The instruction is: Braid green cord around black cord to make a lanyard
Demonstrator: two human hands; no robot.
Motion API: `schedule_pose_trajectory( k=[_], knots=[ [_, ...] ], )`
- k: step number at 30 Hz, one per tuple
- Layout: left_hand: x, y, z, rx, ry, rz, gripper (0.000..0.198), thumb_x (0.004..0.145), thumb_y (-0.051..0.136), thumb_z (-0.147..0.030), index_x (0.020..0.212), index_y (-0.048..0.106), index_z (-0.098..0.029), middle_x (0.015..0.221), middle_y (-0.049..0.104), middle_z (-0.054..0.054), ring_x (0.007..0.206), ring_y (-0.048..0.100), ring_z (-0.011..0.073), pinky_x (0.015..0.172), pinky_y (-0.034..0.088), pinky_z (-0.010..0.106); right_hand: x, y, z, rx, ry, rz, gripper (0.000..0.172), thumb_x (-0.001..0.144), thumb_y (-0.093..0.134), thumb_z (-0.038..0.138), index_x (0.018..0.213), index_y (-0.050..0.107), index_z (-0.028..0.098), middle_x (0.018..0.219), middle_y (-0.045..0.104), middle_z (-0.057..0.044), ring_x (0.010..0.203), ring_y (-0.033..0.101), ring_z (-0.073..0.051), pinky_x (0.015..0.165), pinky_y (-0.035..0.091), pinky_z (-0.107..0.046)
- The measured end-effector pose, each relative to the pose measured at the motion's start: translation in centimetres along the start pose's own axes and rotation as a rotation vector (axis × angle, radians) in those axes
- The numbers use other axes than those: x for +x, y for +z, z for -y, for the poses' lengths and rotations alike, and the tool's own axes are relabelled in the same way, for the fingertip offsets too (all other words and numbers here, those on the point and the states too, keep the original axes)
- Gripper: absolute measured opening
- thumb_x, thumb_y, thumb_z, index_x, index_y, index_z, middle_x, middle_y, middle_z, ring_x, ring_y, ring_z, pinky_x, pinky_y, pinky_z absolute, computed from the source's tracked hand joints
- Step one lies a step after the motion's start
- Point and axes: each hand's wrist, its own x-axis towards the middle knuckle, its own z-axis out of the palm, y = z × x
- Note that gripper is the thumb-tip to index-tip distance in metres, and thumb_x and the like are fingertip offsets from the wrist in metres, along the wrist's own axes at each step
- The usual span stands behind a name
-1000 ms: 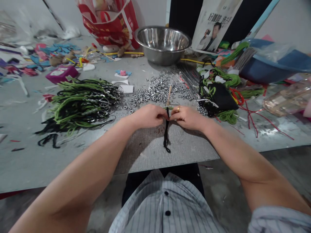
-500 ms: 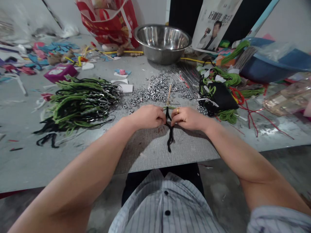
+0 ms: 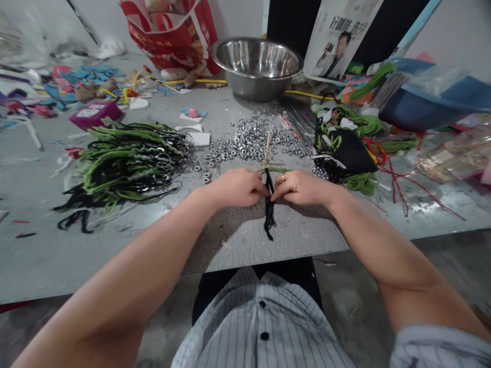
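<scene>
Black cords (image 3: 269, 217) hang down toward me on the table, their upper part between my two hands. My left hand (image 3: 243, 187) pinches them from the left with thumb and forefinger. From the other side, the closed fingertips of my right hand (image 3: 299, 187), which wears a ring, press on the same cords. A green cord (image 3: 280, 169) runs crosswise at their top, just beyond my fingers. Behind it a thin wooden stick (image 3: 267, 145) stands up. Small silver metal rings (image 3: 249, 140) lie heaped past the stick.
Left lies a pile of green and black cords with metal rings (image 3: 126, 163); behind it sits a purple box (image 3: 95, 113). A steel bowl (image 3: 257, 84) stands at the back. Green cord bundles (image 3: 360, 122), red cords (image 3: 402, 179) and a blue basin (image 3: 433, 107) are to the right.
My fingertips have come closer together around the black cords. The cords' spread strands now lie nearly side by side.
</scene>
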Motion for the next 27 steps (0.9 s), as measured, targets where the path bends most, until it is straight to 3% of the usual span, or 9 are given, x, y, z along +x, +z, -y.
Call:
schedule_pose_trajectory(
  k=[8, 18, 23, 27],
  knots=[
    [0.0, -0.4, -0.1, -0.018, -0.076, 0.039, 0.035, 0.07, 0.044, -0.017, 0.082, 0.075, -0.026, 0.085, 0.071, -0.001, 0.071, 0.059, 0.0125, 0.064, 0.04, 0.023, -0.2, -0.5, -0.1, 0.014, 0.022, 0.036, 0.031, 0.068, 0.047, 0.004, 0.072, 0.073, 0.019, 0.079, 0.065, -0.001, 0.069, 0.055, -0.011, 0.068, 0.04, -0.025],
    [-0.2, -0.9, -0.4, -0.045, -0.069, 0.143, 0.021, 0.067, 0.045, -0.027, 0.06, 0.064, -0.019, 0.061, 0.061, 0.001, 0.055, 0.048, 0.0119, 0.054, 0.031, 0.025, -0.2, -0.8, 0.5, -0.04, 0.084, 0.132, 0.024, 0.066, 0.047, 0.005, 0.061, 0.066, 0.017, 0.076, 0.058, -0.002, 0.067, 0.05, -0.011, 0.067, 0.036, -0.026],
    [-0.3, -1.1, -1.0, 0.037, -0.126, 0.217, 0.029, 0.07, 0.045, -0.036, 0.05, 0.056, -0.018, 0.049, 0.05, 0.002, 0.045, 0.036, 0.0111, 0.047, 0.023, 0.027, -0.2, -0.9, 0.6, -0.055, 0.107, 0.174, 0.023, 0.065, 0.047, 0.005, 0.059, 0.065, 0.018, 0.073, 0.057, -0.002, 0.066, 0.049, -0.011, 0.065, 0.035, -0.026],
    [-0.5, -1.7, -1.4, 0.093, -0.178, 0.3, 0.033, 0.072, 0.044, -0.039, 0.052, 0.06, -0.018, 0.048, 0.051, 0.004, 0.045, 0.039, 0.0129, 0.047, 0.025, 0.029, -0.5, -1.2, 0.6, -0.08, 0.137, 0.219, 0.023, 0.063, 0.046, 0.005, 0.057, 0.062, 0.018, 0.07, 0.058, -0.001, 0.065, 0.049, -0.012, 0.065, 0.035, -0.026]
  ],
)
